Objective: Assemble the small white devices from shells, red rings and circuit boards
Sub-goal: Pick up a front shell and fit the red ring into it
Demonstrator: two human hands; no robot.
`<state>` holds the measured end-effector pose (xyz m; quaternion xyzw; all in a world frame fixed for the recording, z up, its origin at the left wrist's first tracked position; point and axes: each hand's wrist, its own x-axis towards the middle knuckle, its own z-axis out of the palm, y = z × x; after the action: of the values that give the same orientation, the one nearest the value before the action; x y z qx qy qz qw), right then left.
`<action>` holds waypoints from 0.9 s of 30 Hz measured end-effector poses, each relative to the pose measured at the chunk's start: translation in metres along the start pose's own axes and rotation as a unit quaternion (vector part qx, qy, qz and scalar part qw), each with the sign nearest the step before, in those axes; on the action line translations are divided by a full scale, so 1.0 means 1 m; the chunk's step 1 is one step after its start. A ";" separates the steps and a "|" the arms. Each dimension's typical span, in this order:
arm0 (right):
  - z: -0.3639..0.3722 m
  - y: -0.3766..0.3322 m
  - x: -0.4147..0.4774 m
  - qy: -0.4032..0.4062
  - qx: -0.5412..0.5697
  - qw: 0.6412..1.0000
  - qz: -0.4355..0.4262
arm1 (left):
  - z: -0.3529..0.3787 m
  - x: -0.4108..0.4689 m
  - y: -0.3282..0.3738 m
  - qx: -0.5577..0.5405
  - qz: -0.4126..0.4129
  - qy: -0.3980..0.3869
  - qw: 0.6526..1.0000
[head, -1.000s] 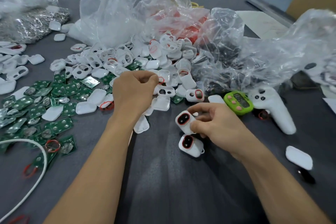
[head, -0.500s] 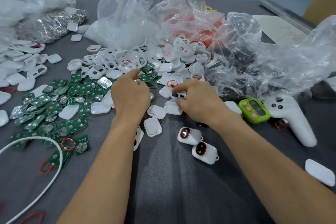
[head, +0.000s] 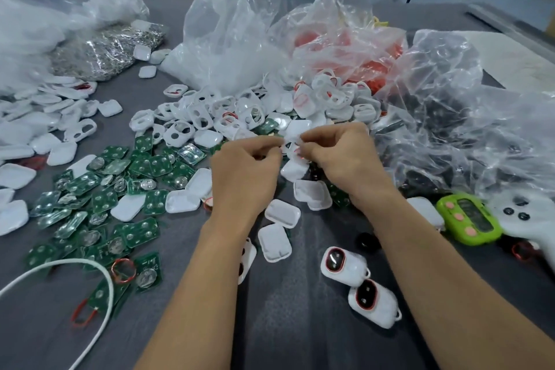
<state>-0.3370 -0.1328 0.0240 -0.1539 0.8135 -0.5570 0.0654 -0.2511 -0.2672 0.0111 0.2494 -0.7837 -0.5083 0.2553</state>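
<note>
- The left hand (head: pixel 244 173) and right hand (head: pixel 341 156) both pinch one small white plastic shell with a red ring (head: pixel 293 149).
- It sits between them, equally near both, above the middle of the worktop (head: pixel 300 324).

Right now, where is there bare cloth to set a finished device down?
Free: grey cloth between the forearms, bordered by the two finished devices; also beyond the right forearm, below the green timer. Crowded: circuit boards left, shell pile ahead.

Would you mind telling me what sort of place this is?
Likely a hand-assembly workshop: heaps of white shells, green circuit boards across the grey table, and bulk plastic bags of parts.
</note>
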 end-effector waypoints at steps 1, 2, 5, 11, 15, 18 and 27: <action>0.000 0.003 -0.002 0.005 -0.036 0.999 -0.028 | 0.001 0.000 0.000 -0.004 0.000 -0.006 1.000; 0.001 0.006 -0.004 0.013 -0.061 0.997 -0.046 | 0.002 -0.001 0.001 -0.016 -0.004 -0.015 1.000; 0.000 0.011 -0.011 0.018 -0.040 0.998 -0.053 | 0.005 -0.003 0.005 -0.033 0.014 -0.038 0.999; 0.003 0.014 -0.023 -0.005 0.043 0.997 -0.060 | 0.008 -0.003 0.003 -0.048 -0.009 -0.090 0.995; 0.007 0.015 -0.025 0.018 0.100 0.993 -0.067 | 0.008 -0.002 0.005 -0.173 -0.069 -0.158 0.970; 0.006 0.011 -0.022 0.008 0.226 0.974 -0.017 | 0.002 0.003 0.003 -0.222 -0.072 -0.149 0.961; 0.004 0.010 -0.017 -0.053 0.343 0.934 0.087 | -0.003 0.012 0.000 -0.275 -0.068 -0.085 0.955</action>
<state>-0.3213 -0.1274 0.0122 -0.0801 0.5787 -0.7851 0.2060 -0.2583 -0.2768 0.0142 0.1782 -0.6140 -0.7395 0.2107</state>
